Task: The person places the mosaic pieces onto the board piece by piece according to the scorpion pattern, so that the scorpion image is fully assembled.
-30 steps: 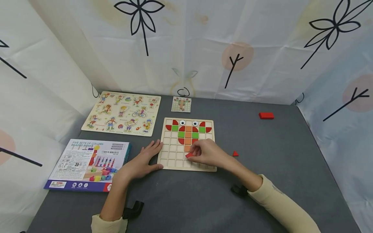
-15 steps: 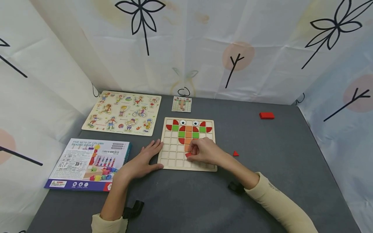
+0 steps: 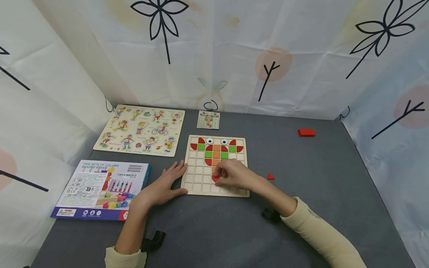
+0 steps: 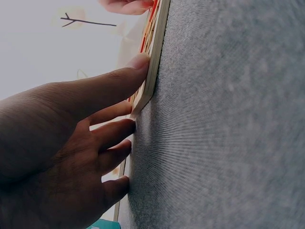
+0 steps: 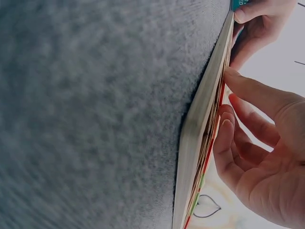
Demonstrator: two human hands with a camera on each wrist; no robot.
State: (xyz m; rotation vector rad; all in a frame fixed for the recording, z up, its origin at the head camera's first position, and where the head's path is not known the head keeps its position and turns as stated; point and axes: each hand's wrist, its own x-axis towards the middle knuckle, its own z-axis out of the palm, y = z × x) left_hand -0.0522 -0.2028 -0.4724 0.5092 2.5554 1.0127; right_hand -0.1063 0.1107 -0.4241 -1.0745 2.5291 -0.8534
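Observation:
A square wooden grid board point(image 3: 197, 188) lies on the dark cloth, with red, green and orange pieces and two eye pieces in its upper cells. My right hand point(image 3: 236, 174) is bent over its lower middle, thumb and fingertips at a red rounded piece point(image 3: 215, 179) just below the orange column. The fingers partly cover that piece. My left hand point(image 3: 164, 185) spreads its fingers along the board's left edge; in the left wrist view its thumb point(image 4: 138, 64) touches the board's side. A red triangle piece point(image 3: 271, 176) lies right of the board.
Behind the board lies a small pattern card point(image 3: 208, 120). A picture puzzle board point(image 3: 139, 130) is at the back left, a boxed set point(image 3: 100, 190) in front of it. A red block point(image 3: 306, 133) lies at the back right. Patterned curtains enclose the table.
The red rounded piece, tilted in my right fingers before, now lies down against the grid, turned and slightly further left. My left hand has stayed at the board's edge.

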